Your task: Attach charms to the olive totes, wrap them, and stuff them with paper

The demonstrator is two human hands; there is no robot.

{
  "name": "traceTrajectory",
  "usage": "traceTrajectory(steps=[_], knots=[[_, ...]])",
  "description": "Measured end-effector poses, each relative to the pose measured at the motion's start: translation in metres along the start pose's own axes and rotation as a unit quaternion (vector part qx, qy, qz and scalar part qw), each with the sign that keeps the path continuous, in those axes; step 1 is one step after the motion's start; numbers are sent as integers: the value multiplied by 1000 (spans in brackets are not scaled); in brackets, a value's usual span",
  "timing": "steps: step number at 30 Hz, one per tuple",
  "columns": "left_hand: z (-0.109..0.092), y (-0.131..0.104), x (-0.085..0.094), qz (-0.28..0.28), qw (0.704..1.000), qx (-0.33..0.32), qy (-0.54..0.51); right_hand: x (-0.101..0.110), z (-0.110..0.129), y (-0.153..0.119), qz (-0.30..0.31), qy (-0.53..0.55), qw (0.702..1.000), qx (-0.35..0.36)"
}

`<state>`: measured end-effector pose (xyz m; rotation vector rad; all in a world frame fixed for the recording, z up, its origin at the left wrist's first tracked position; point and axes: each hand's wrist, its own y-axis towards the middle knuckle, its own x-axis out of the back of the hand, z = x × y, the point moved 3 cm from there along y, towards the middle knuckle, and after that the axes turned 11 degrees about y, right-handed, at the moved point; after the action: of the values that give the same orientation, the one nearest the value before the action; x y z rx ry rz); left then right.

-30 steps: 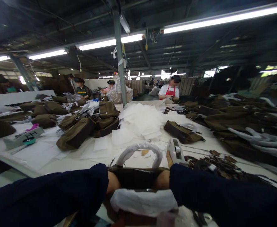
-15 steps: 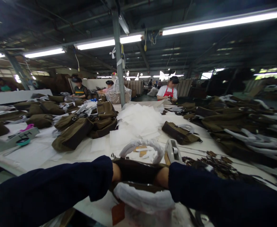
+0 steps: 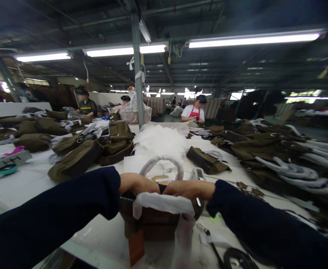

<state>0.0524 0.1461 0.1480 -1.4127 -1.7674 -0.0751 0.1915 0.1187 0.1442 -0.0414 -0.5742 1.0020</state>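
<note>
A dark brown and olive handbag [image 3: 159,220] stands upright on the table in front of me. Its two handles are wrapped in white paper: the near handle [image 3: 164,203] lies over the front, and the far handle [image 3: 161,160] arches up behind. An orange-brown tag [image 3: 136,248] hangs at the front. My left hand [image 3: 138,183] and my right hand [image 3: 186,188] meet at the bag's top opening. Both have curled fingers, closed at the dark top edge between them. The near handle and the bag hide some fingertips.
Olive bags [image 3: 75,160] are piled on the left, and more bags with wrapped handles [image 3: 295,173] lie on the right. White sheets [image 3: 161,140] form a heap ahead. Teal tape [image 3: 7,169] sits far left. A black strap [image 3: 239,257] lies near right. Co-workers sit beyond.
Both hands have come up from deep inside the handbag to its top opening and moved closer together. The far handle stands more upright, and the view has turned slightly right.
</note>
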Motion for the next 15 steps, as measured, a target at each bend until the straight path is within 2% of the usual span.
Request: traceTrajectory(steps=[3,6,9,12,13,15], knots=[[-18,-31,9,0,996,-52,66,4,20,-29,-30,-13,999,14],[-26,-59,12,-66,992,-79,78,7,34,-52,-89,34,995,26],[-21,-87,10,-146,984,-83,59,5,39,-68,-159,86,983,35],[-4,-122,5,-280,958,-64,-18,-1,27,-88,-281,93,955,32],[5,-135,3,-343,937,-52,-49,-4,19,-96,-336,89,937,34],[33,-163,-9,-484,869,-17,-99,-11,-4,-115,-424,69,902,38]])
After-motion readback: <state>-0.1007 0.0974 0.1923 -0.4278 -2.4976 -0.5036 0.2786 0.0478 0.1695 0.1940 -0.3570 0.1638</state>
